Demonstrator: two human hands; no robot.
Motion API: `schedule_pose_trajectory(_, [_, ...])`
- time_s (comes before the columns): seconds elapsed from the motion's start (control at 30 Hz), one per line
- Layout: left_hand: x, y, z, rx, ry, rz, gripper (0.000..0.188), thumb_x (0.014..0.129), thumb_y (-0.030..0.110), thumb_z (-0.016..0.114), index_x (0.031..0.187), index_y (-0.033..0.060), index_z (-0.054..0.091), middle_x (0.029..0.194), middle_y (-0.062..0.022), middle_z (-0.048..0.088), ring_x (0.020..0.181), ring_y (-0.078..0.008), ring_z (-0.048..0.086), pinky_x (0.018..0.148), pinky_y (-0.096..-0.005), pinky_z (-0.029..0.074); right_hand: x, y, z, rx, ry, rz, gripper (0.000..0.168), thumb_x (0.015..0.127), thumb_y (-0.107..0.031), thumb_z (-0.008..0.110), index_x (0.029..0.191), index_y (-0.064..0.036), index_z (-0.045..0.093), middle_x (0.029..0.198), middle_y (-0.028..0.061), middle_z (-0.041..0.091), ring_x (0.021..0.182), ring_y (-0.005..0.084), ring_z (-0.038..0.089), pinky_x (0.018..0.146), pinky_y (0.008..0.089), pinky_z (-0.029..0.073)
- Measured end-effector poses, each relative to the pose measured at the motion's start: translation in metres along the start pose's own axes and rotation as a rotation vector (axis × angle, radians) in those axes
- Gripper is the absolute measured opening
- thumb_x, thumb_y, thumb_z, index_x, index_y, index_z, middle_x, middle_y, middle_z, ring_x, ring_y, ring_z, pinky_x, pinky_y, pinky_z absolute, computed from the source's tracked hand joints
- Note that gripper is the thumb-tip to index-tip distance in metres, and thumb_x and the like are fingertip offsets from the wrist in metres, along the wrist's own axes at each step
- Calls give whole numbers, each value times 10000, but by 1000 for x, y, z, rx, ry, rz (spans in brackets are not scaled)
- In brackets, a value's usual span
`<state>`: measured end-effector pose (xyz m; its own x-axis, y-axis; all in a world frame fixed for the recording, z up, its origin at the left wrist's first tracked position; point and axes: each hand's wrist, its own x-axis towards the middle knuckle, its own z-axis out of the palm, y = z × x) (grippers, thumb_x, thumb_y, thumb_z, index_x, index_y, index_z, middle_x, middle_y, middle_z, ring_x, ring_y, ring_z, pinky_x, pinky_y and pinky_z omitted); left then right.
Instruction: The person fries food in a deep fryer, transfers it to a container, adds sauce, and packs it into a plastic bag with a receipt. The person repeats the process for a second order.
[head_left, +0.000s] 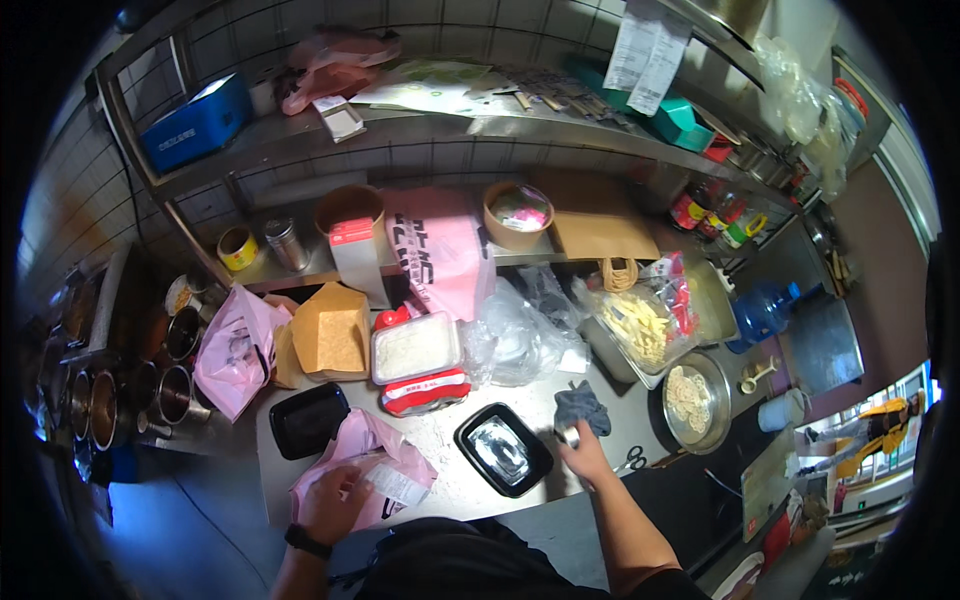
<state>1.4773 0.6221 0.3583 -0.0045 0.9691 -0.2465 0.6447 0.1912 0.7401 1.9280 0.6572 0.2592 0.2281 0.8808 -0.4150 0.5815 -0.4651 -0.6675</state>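
Note:
My left hand (334, 504), with a dark watch on its wrist, lies against a pink plastic bag (405, 454) at the table's front edge; its grip is unclear. A white printed slip (397, 484) lies on that bag beside my fingers. In my right hand (587, 459) is a small, pale, round object (568, 436), too small to identify. Just beyond it lies a crumpled grey cloth (582, 407). Between my hands sits a black rectangular plastic container (504, 450) with a shiny, reflective top. Another black container (308, 421) stands behind the pink bag.
Behind are an open kraft paper box (331, 330), a white-filled clear container (417, 347) and clear plastic bags (517, 330). Scissors (635, 457) and a metal bowl (696, 403) of pale rings stand right. Metal pots (177, 394) line the left; a steel shelf (420, 124) spans above.

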Motion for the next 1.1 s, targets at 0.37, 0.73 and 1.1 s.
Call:
schedule_pose_trajectory(0.37, [60,-76,-28,380,147,127,596,734,284,813,1212,-8,611,1181,-232,637,1117,-405,597,985,-448,478,55,57,40,-372,256,-150,451,792,-136,753,1166,14,550,1089,268,606,1048,459,591,903,496,490])
schedule_pose_trajectory(0.73, [147,-89,-23,298,-242,191,320,821,320,714,912,14,738,913,-252,682,895,-417,666,813,-468,528,-114,-263,252,-747,-819,-982,407,941,-162,521,1344,-105,539,1103,216,668,971,377,671,797,478,542])
schedule_pose_trajectory(1.1, [106,-66,-67,7,-136,672,339,923,286,629,725,13,667,794,-191,622,792,-390,604,715,-479,480,-168,-193,184,-537,-353,-817,182,941,-215,604,1031,-74,676,776,162,684,708,372,680,629,468,546])
